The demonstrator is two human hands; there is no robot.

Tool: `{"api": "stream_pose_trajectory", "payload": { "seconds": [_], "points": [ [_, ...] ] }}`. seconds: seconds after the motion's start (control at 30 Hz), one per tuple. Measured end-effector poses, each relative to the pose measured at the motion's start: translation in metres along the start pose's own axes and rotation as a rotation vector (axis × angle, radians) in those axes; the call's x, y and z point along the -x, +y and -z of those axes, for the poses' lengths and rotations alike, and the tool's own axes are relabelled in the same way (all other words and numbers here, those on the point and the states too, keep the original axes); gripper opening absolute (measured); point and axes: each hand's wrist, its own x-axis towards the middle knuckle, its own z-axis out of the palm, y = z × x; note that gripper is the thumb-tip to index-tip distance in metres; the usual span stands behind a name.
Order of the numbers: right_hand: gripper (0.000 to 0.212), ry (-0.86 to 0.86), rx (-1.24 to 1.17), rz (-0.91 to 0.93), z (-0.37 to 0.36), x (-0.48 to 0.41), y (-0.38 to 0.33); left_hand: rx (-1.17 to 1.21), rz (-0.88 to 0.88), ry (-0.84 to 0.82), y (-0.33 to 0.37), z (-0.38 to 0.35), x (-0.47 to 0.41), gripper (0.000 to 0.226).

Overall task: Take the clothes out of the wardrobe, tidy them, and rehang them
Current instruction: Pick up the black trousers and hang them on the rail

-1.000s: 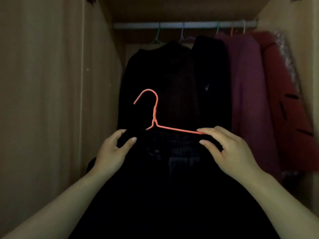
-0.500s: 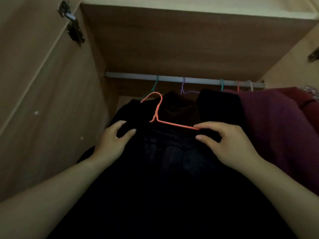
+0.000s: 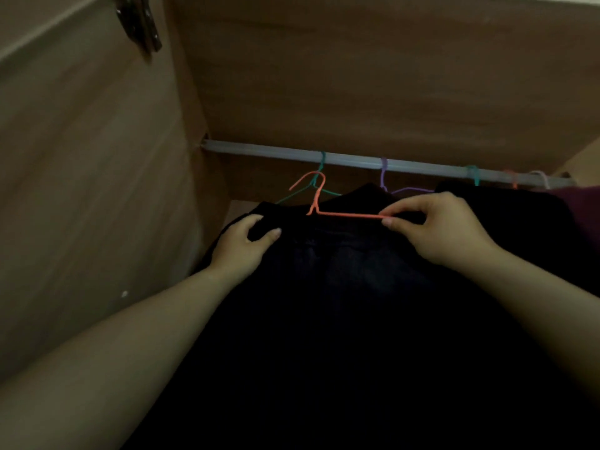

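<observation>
Dark black garment (image 3: 341, 303) draped on thin orange wire hanger (image 3: 344, 215), held up just below pale metal wardrobe rail (image 3: 272, 151), right hand (image 3: 435, 228) pinching the hanger's bar, left hand (image 3: 242, 246) clenched on the garment's left shoulder, green hanger (image 3: 319, 177) and purple hanger (image 3: 384, 173) hooked on the rail behind.

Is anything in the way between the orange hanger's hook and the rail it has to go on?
Mostly no. The orange hanger sits just below the rail, whose stretch left of the green hanger is bare. The green hanger's hook is right beside the orange hook, so the two might tangle.
</observation>
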Motion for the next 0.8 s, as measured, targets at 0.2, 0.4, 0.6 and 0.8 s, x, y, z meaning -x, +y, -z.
{"api": "stream_pose_trajectory", "payload": {
  "seconds": [0.2, 0.4, 0.6, 0.8],
  "points": [
    [0.011, 0.041, 0.095, -0.093, -0.012, -0.065, -0.014, -0.111, 0.139, 0.079, -0.001, 0.001, -0.059, 0.051],
    [0.011, 0.101, 0.177, -0.104, -0.035, -0.096, -0.019, -0.223, -0.050, 0.042, -0.018, 0.013, -0.040, 0.045],
    [0.009, 0.102, 0.209, -0.109, -0.036, -0.117, -0.027, -0.083, -0.115, -0.040, -0.020, 0.009, -0.048, 0.043],
    [0.010, 0.165, 0.236, -0.047, -0.034, -0.086, -0.025, -0.204, -0.156, -0.085, -0.034, -0.010, -0.008, 0.058]
  ]
}}
